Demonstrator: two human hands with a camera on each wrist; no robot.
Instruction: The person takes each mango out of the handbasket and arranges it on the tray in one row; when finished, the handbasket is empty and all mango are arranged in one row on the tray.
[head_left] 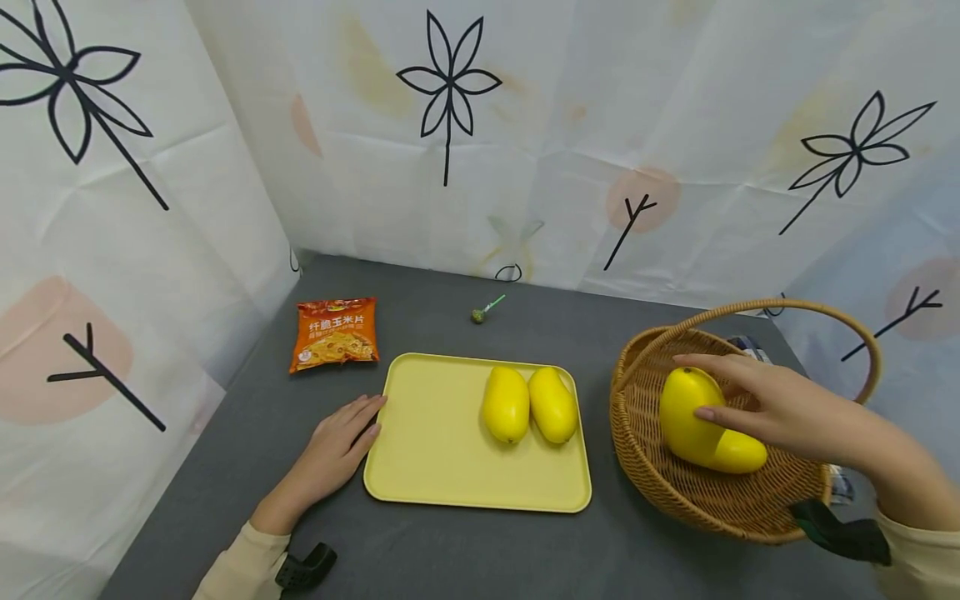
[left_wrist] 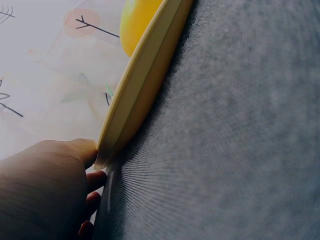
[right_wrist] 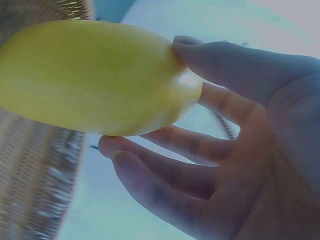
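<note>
Inside the wicker basket (head_left: 630, 450), my right hand (head_left: 765, 400) grips a yellow mango (head_left: 684, 421) by its upper end, thumb on one side and fingers on the other. The right wrist view shows this mango (right_wrist: 95, 77) tilted, its tip between thumb and fingers. Below it in the basket lies another yellow mango (head_left: 742, 454), partly covered. My left hand (head_left: 337, 446) rests on the table with its fingertips at the left rim of a yellow tray (head_left: 427, 442). Two more mangoes, a left one (head_left: 506, 404) and a right one (head_left: 553, 406), lie side by side on the tray.
An orange snack bag (head_left: 335, 333) lies behind the tray's left corner. A small lollipop (head_left: 478, 316) with a green stick is farther back on the grey table (head_left: 480, 542). The basket's handle (head_left: 795, 305) arches beyond my right hand. Printed white cloth (head_left: 555, 108) hangs behind.
</note>
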